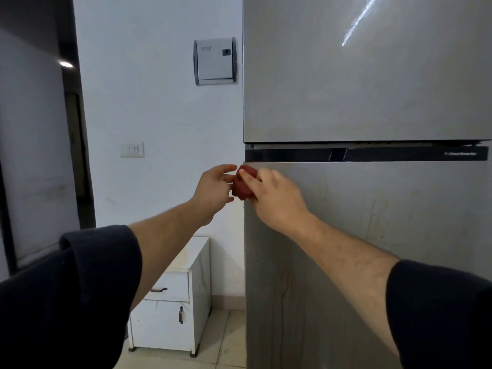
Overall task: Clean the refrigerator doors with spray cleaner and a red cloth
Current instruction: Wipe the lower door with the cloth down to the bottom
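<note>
A white wall fills the left side, carrying a grey wall box (215, 61) and a switch plate (132, 149); a small white cabinet (170, 315) stands on the tiled floor just beside the refrigerator. The red cloth (241, 186) is bunched at the upper left corner of the lower door (386, 235), under the black strip (292, 155) below the upper door (359, 75). The right hand (277, 198) has its grip clamped on the cloth. The left hand (213, 190) reaches its left edge, grip apart. Streaks (372, 217) mark the lower door. The strip's lettering (460, 153) is too blurred to read.
</note>
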